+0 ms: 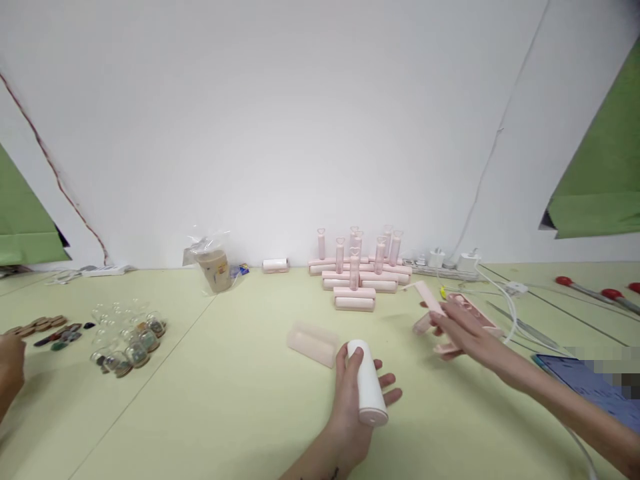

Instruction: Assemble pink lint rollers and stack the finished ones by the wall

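Note:
My left hand [345, 403] is closed around a white sticky roll [369, 380] with a pale pink end cap, its thumb along the side. To the right, my right hand [463, 330] grips a pink lint roller handle [429, 298]. More pink plastic parts [475, 312] lie under and beside those fingers, partly hidden by them. Just left of the roll lies a translucent pink cover [313, 343], flat on the table. Behind are several pink lint rollers [355, 299] with upright handles, grouped near the wall.
Another person's hand [11, 367] is at the far left, near small corked glass bottles [135, 353] and dark stones [59, 345]. A bagged cup [216, 270] and another white roll [275, 265] stand by the wall. Chargers [469, 261], cables, scissors [525, 327] and a tablet [590, 387] are at right.

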Tool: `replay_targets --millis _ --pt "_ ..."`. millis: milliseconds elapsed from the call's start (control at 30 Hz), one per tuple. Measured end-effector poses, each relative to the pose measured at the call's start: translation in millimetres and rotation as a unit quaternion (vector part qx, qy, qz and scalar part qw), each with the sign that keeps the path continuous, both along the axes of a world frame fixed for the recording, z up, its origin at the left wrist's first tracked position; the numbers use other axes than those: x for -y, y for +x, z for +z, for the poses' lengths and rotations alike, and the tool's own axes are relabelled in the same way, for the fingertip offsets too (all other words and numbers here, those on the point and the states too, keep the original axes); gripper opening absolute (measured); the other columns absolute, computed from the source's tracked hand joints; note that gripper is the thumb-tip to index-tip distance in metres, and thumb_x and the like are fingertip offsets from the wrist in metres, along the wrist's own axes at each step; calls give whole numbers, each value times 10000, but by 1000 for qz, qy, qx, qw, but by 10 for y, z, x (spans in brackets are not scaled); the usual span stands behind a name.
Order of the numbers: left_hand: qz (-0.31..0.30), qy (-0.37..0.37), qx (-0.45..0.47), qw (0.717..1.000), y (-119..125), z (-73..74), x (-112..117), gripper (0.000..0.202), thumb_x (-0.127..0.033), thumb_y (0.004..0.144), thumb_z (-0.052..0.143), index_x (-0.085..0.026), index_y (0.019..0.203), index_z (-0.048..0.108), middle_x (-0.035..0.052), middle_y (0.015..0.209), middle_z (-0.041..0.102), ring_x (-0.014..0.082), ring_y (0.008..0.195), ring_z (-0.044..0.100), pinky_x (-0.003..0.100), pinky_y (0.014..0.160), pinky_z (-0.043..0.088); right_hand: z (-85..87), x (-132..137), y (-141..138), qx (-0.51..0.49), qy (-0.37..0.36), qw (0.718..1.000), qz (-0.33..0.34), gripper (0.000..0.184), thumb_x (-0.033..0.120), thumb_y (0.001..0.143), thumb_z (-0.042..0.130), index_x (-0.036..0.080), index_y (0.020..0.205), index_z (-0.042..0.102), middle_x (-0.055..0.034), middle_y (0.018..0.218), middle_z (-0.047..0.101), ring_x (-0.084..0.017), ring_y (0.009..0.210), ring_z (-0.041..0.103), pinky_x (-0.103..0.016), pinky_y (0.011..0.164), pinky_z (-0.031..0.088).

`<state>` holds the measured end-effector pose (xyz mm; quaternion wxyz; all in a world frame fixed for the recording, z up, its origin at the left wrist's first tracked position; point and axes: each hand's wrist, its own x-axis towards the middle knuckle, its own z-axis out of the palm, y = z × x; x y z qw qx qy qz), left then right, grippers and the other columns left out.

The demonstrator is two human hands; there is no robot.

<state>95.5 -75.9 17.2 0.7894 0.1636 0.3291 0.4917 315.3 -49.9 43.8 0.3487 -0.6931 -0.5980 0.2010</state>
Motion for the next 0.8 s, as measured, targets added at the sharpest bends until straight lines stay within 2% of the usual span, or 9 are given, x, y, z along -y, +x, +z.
replay_targets --millis 100,200,300,433,533,633,733,800 --pt "57 14 -8 998 -9 47 8 495 -368 770 563 -260 1193 329 38 811 569 181 782 615 349 768 507 -15 293 -478 -71 42 994 65 463 550 821 339 235 1095 540 -84 982 631 -271 917 595 -347 661 538" --pt "68 14 -34 997 -26 100 42 474 -392 785 540 -300 1200 331 24 821 573 160 818 599 292 772 496 -43 514 -922 -150 5 980 133 432 523 850 322 255 1142 494 -37 906 651 -223 901 606 -335 780 502" --pt "44 10 -78 996 -37 131 95 506 -442 782 524 -370 1222 284 15 936 575 172 867 593 255 721 493 -57 595 -1173 -217 -52 962 160 434 531 866 279 261 1169 434 -4 855 638 -192 859 610 -304 773 498" --pt "54 44 -109 992 -9 120 132 557 -459 774 523 -354 1245 244 42 1079 539 200 924 576 239 687 482 -82 594 -1235 -280 -83 943 160 426 525 877 260 258 1177 402 -27 977 613 -189 882 602 -276 718 514" --pt "64 68 -120 988 41 108 143 612 -424 748 574 -320 1243 230 56 1072 542 206 901 582 251 707 475 -174 616 -1259 -319 -58 932 163 414 495 887 256 259 1213 352 -27 904 618 -187 781 621 -266 604 539" --pt "61 102 -115 986 67 136 159 722 -360 674 672 -275 1234 224 57 1005 567 206 886 584 254 744 463 -313 644 -1287 -323 -2 939 115 384 487 876 287 269 1183 364 -32 890 592 -180 677 616 -251 474 538" --pt "30 115 -116 986 22 195 167 751 -331 657 688 -254 1231 210 55 936 582 202 858 589 262 741 456 -350 606 -1168 -218 71 969 95 321 449 881 299 259 1096 442 -61 938 552 -200 780 600 -265 517 546" --pt "-11 131 -128 983 -41 214 152 714 -326 662 678 -253 1219 237 51 920 579 201 840 590 266 717 455 -261 533 -973 -97 122 981 118 306 423 878 316 255 1075 480 -61 910 552 -214 853 578 -300 627 541"
